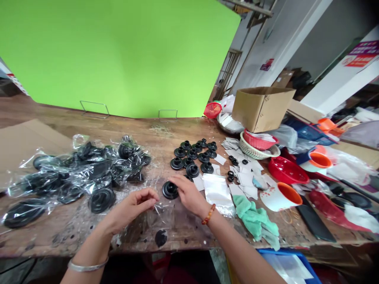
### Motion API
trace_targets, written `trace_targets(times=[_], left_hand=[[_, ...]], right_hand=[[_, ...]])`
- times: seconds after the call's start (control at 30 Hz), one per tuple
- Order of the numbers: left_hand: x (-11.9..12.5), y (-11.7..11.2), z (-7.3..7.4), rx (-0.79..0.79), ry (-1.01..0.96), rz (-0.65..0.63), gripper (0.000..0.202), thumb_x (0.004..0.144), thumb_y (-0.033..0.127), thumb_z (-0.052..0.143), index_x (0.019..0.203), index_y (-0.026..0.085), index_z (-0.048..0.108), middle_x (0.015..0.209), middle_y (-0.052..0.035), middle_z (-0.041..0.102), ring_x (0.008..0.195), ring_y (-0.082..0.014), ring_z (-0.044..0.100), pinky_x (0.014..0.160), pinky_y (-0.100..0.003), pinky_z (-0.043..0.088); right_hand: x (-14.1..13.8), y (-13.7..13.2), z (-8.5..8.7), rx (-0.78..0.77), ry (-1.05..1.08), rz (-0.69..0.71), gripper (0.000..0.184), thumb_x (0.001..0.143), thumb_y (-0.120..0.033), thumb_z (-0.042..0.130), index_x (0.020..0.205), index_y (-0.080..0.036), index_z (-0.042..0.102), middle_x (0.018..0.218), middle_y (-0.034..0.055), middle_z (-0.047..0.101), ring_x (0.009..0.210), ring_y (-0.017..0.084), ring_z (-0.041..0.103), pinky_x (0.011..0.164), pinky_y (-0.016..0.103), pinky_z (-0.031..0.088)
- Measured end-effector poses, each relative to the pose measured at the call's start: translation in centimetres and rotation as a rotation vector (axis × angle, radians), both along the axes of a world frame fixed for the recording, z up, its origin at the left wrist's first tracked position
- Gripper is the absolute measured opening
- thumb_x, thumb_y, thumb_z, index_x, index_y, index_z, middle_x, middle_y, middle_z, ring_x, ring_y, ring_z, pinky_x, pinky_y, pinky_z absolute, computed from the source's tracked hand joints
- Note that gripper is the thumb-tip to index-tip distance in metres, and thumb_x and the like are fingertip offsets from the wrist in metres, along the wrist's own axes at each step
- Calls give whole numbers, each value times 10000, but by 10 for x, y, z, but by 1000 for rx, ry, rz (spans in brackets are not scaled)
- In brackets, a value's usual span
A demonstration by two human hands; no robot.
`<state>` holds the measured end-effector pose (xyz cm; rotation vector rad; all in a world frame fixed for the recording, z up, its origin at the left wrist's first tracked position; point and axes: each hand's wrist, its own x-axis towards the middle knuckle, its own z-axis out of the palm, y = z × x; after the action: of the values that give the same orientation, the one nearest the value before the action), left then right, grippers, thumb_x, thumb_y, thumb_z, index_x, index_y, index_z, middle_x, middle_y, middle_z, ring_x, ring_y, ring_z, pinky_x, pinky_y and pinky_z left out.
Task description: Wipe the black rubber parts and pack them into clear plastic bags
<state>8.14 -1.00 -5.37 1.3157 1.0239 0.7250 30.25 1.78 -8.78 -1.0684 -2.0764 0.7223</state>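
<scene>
My right hand [189, 196] has its fingers closed on a round black stepped disc [169, 191] just above the tabletop. To its left, my left hand [138, 204] pinches thumb against fingers at the edge of a thin clear plastic bag [162, 216]. The bag lies partly under and in front of the disc. Behind my right hand, several similar black discs with raised hubs [192, 154] stand together, one of them [192, 170] close to my fingers. Left of my left hand is a heap of black parts in clear bags [100, 169].
A green board [124, 59] stands along the back. On the right are white cards [245, 175], clear bags [216, 191], small black rings [231, 173], a green cloth [256, 217], an orange-lined white cup [281, 196], a dark phone-like slab [315, 219], baskets and a cardboard box [262, 108].
</scene>
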Motion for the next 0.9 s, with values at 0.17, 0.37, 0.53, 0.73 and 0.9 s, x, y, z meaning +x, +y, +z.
trace_targets(times=[0.17, 0.37, 0.53, 0.73, 0.9], left_hand=[[1, 0, 4, 82, 20, 124, 97, 671, 284, 711, 708, 194, 708, 697, -16, 637, 674, -171, 529, 623, -217, 392], [16, -3, 2, 225, 180, 137, 70, 698, 263, 684, 700, 212, 732, 705, -24, 676, 691, -191, 574, 659, -254, 416], [35, -6, -5, 395, 85, 223, 92, 751, 287, 670, 762, 236, 745, 773, -39, 647, 771, -193, 580, 745, -289, 428], [50, -6, -23, 209, -113, 429, 160, 679, 348, 732, 746, 206, 707, 1120, -72, 576, 1074, -242, 526, 835, -300, 447], [56, -10, -24, -184, -498, 332, 187, 742, 324, 717, 802, 186, 606, 924, -20, 652, 849, -150, 592, 734, -233, 453]], right_hand=[[-16, 4, -4, 58, -96, -15, 337, 864, -81, 437, 1114, -211, 622, 1090, 99, 577, 1036, 206, 543, 923, 359, 443], [-19, -7, 42, 50, 240, -401, 232, 864, -316, 567, 1067, -214, 617, 906, 41, 556, 710, 142, 517, 672, 268, 455], [-22, -14, 44, -167, 270, -421, 246, 771, -416, 662, 843, -183, 632, 722, 2, 554, 625, 129, 468, 579, 244, 400], [-18, -21, 31, -305, 162, -425, 332, 733, -496, 672, 679, -177, 599, 573, -35, 497, 552, 112, 432, 501, 227, 320], [-11, -24, 31, -420, 284, -244, 360, 868, -454, 506, 714, -160, 646, 620, -8, 572, 581, 118, 492, 541, 227, 363]])
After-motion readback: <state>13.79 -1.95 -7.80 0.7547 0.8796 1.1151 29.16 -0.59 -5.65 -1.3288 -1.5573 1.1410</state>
